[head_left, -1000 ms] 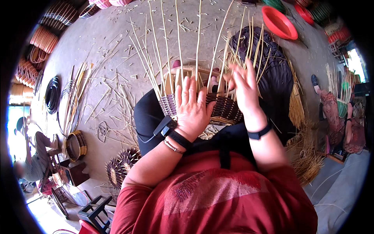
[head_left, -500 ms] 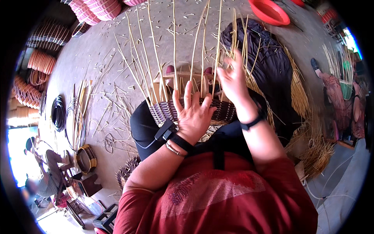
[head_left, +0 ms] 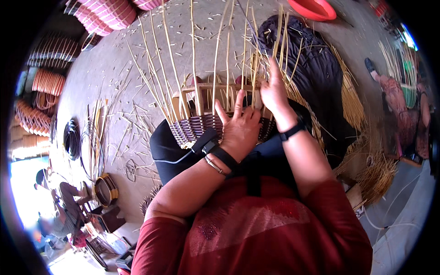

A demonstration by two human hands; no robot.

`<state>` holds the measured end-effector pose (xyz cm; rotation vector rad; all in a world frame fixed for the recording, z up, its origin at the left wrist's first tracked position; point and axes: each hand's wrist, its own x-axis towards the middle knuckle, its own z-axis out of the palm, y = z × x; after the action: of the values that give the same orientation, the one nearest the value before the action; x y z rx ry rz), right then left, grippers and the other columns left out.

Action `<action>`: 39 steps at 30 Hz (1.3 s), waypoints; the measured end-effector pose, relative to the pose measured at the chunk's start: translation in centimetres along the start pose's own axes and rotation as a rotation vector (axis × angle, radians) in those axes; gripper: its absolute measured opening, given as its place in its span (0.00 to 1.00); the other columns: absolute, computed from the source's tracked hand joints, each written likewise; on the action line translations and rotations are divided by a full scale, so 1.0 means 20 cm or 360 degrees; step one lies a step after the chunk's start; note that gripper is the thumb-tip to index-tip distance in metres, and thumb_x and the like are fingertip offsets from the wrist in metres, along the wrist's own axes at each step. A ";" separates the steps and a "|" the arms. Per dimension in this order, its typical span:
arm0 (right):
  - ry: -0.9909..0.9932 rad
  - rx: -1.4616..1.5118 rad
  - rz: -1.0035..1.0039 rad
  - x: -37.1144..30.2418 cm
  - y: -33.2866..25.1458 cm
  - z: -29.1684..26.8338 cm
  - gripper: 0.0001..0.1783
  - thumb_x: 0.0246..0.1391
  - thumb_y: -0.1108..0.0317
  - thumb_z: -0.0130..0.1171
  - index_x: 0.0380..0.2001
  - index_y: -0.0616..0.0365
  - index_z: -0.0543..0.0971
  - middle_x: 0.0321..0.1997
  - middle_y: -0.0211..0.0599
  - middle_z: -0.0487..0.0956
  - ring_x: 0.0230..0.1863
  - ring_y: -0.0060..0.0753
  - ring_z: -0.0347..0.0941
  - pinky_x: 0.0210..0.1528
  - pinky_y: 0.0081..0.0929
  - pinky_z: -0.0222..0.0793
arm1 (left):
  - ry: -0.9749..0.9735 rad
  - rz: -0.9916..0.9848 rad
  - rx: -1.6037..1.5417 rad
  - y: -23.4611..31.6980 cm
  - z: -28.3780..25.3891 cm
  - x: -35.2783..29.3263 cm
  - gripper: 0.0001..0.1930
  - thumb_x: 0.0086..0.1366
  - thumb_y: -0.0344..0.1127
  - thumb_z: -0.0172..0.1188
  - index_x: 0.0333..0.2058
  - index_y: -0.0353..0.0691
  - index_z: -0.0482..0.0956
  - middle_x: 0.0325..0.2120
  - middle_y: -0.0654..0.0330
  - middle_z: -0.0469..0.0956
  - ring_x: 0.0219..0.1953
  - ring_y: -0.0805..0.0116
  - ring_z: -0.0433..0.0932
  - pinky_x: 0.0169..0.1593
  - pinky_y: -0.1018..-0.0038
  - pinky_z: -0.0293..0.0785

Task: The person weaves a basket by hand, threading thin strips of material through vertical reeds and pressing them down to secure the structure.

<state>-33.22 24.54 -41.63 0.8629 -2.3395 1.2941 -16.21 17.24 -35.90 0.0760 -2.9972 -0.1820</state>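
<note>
Editor: Start wide. What fills the frame?

Photographer: Above a gray workshop floor (head_left: 110, 68), a person in a red shirt (head_left: 275, 243) bends to basketry, a dark cloth (head_left: 316, 78) spread to the right and a pile of pale stems (head_left: 378, 178) beyond it.

Editor: The work itself?

Photographer: A half-woven basket (head_left: 190, 128) rests on dark trousers (head_left: 161, 140) at the lap, its wall low, with pale stakes (head_left: 193, 59) rising and fanning outward above it.

Editor: Which step is this?

Photographer: Wall-weaving, by all appearances: dark courses laid around the stakes, with far more stake than wall.

Editor: The hands?

Photographer: The left hand (head_left: 240, 135) lies across the near wall, two fingers splayed, others bent at the woven edge; whether its grip pinches anything is hidden. The right hand (head_left: 275, 94) is raised beside the stakes, forefinger up. A dark strand (head_left: 248, 22) slants toward it, though I cannot tell whether that grip has hold of it.

Editor: What would the next move call for?

Photographer: Probably guiding that strand past a neighboring stake and pressing it onto the top course, the left hand steadying the wall.

Editor: Labels, lettering?

Photographer: None legible. The shirt carries a pale patterned panel (head_left: 247, 229); the black wristband (head_left: 292, 130) on the right arm shows no readable mark.
</note>
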 end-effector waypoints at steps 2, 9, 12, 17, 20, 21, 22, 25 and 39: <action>-0.0109 0.0777 0.0766 -0.11 -0.07 -0.17 0.41 0.62 0.82 0.57 0.75 0.53 0.56 0.62 0.47 0.75 0.48 0.32 0.77 0.53 0.29 0.75 | -0.0038 -0.0087 0.0009 0.04 0.01 0.01 0.20 0.66 0.50 0.62 0.51 0.46 0.79 0.51 0.58 0.77 0.77 0.45 0.46 0.60 0.10 0.33; 0.0129 0.2027 0.1328 -0.23 -0.27 -0.54 0.27 0.75 0.54 0.50 0.66 0.61 0.70 0.26 0.19 0.61 0.25 0.17 0.56 0.29 0.21 0.57 | -0.0180 -0.0207 0.0014 0.03 -0.08 0.12 0.23 0.71 0.60 0.54 0.49 0.51 0.84 0.35 0.62 0.85 0.65 0.56 0.69 0.67 0.31 0.49; -0.0348 0.2106 0.0705 -0.01 -0.68 -0.62 0.23 0.77 0.58 0.46 0.63 0.63 0.73 0.23 0.18 0.59 0.23 0.14 0.55 0.29 0.17 0.55 | 0.0166 -0.0321 -0.0315 -0.17 -0.22 0.03 0.24 0.73 0.59 0.54 0.29 0.49 0.89 0.25 0.67 0.84 0.43 0.67 0.81 0.58 0.46 0.62; -0.0563 0.2101 0.0594 -0.04 -0.75 -0.44 0.18 0.77 0.64 0.43 0.58 0.63 0.75 0.23 0.23 0.64 0.24 0.19 0.60 0.36 0.26 0.69 | 0.0424 -0.0876 -0.2347 -0.49 -0.26 -0.17 0.20 0.74 0.46 0.61 0.28 0.37 0.86 0.19 0.68 0.80 0.23 0.84 0.73 0.26 0.78 0.69; -0.0511 0.2194 0.1112 -0.08 -0.62 -0.36 0.17 0.77 0.63 0.42 0.55 0.63 0.74 0.25 0.26 0.66 0.25 0.21 0.62 0.38 0.30 0.72 | 0.0609 -0.0599 -0.0904 -0.56 0.12 -0.22 0.13 0.71 0.48 0.64 0.36 0.46 0.89 0.30 0.64 0.84 0.45 0.72 0.81 0.62 0.55 0.63; -0.0501 0.2116 0.1112 -0.07 -0.62 -0.37 0.17 0.77 0.64 0.42 0.55 0.64 0.74 0.25 0.26 0.67 0.25 0.21 0.63 0.38 0.30 0.73 | 0.0406 -0.0804 -0.0976 -0.48 0.00 -0.21 0.12 0.70 0.44 0.64 0.47 0.48 0.86 0.52 0.56 0.80 0.61 0.60 0.72 0.70 0.48 0.49; -0.0522 0.2048 0.1108 -0.03 -0.67 -0.38 0.16 0.77 0.64 0.42 0.55 0.64 0.74 0.26 0.27 0.68 0.26 0.22 0.65 0.38 0.30 0.73 | 0.0673 -0.0825 -0.0813 -0.48 -0.02 -0.20 0.16 0.69 0.42 0.64 0.53 0.49 0.82 0.59 0.52 0.72 0.64 0.54 0.68 0.69 0.48 0.50; -0.0575 0.1720 0.1187 0.03 -0.75 -0.42 0.15 0.76 0.65 0.45 0.53 0.63 0.76 0.33 0.32 0.77 0.34 0.26 0.77 0.45 0.29 0.78 | 0.0820 -0.0554 -0.0585 -0.42 -0.12 -0.22 0.30 0.70 0.49 0.60 0.69 0.51 0.68 0.73 0.44 0.54 0.74 0.39 0.51 0.72 0.42 0.41; -0.0109 0.1625 0.0790 -0.03 -0.61 -0.45 0.32 0.71 0.72 0.54 0.73 0.62 0.57 0.50 0.43 0.79 0.43 0.31 0.80 0.51 0.32 0.78 | 0.0585 -0.0380 -0.0416 -0.10 -0.15 -0.24 0.29 0.69 0.46 0.61 0.68 0.53 0.72 0.70 0.46 0.62 0.73 0.35 0.55 0.73 0.38 0.40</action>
<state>-24.84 27.47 -29.19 0.5429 -1.8982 2.7970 -10.96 15.25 -33.74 0.3936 -2.5675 -0.5208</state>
